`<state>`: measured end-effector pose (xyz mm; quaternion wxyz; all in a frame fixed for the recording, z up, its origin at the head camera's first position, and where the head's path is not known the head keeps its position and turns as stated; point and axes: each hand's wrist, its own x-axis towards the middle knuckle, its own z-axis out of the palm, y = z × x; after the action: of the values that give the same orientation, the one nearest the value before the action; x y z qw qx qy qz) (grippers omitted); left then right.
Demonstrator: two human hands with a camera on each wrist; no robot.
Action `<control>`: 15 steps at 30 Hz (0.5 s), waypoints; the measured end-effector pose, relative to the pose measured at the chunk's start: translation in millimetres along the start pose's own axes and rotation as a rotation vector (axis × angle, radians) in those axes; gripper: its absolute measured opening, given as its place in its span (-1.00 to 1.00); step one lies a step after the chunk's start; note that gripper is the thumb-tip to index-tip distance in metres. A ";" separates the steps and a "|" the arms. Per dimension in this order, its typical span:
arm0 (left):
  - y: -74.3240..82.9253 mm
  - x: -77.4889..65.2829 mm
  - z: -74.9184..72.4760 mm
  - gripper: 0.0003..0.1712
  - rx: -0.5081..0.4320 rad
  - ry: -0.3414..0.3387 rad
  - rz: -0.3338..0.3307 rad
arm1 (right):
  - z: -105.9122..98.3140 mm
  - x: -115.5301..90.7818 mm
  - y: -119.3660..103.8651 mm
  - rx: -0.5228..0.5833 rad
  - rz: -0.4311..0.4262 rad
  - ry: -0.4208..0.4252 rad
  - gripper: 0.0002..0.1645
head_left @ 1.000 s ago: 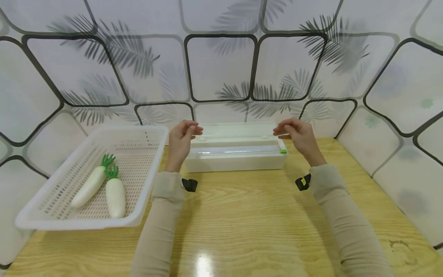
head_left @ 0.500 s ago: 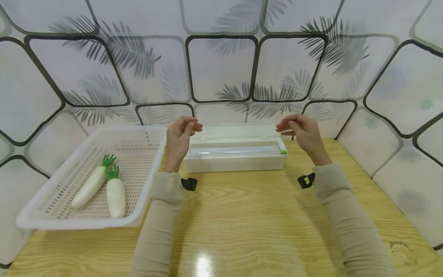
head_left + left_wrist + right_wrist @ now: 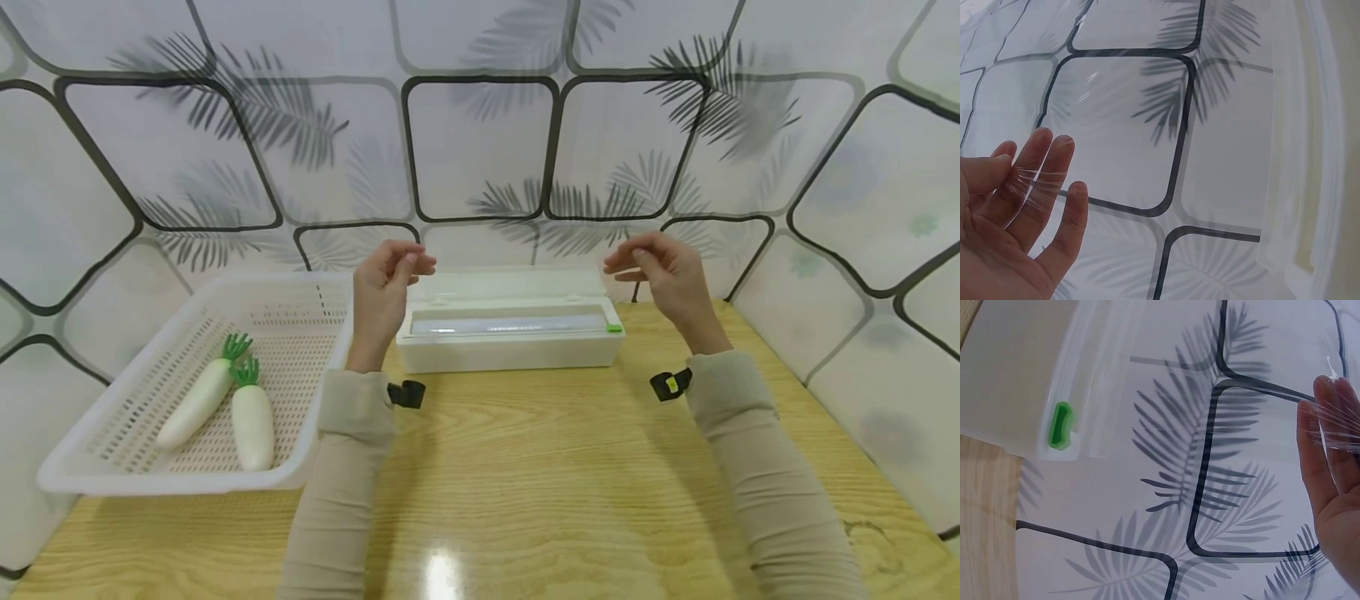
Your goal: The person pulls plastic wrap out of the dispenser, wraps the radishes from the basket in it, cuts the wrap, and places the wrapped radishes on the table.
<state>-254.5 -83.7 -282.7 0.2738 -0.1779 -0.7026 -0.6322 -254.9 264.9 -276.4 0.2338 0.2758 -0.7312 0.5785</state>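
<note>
A white cling film dispenser [image 3: 510,355] stands near the back wall, its clear lid [image 3: 517,282] raised and the film roll [image 3: 510,324] showing in the slot. A green slider [image 3: 613,328] sits at its right end. Raised above the dispenser's left end, my left hand [image 3: 381,304] pinches one edge of the transparent cling film [image 3: 1041,180], which bunches in creases across the fingers. Beyond the right end, my right hand [image 3: 675,287] pinches the film's other side, with creases fanning over its fingers in the right wrist view. The sheet between the hands is barely visible.
At left, a white perforated basket [image 3: 172,485] holds two white radishes, one slim radish [image 3: 197,404] and one shorter radish [image 3: 252,427], both with green tops. A patterned wall covering [image 3: 480,150] encloses the back and sides of the wooden table [image 3: 525,467].
Both hands have risen and drifted slightly apart, the left one leftward and the right one rightward, still pinching the film. The dispenser and basket stay in place.
</note>
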 end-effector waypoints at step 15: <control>17.5 3.3 -3.8 -0.86 -0.015 0.010 0.055 | -3.3 4.8 -19.2 -0.050 -0.061 0.017 -0.76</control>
<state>-246.1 -85.3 -266.7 0.2932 -0.1962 -0.6915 -0.6304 -245.5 264.0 -258.7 0.2645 0.2870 -0.7345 0.5551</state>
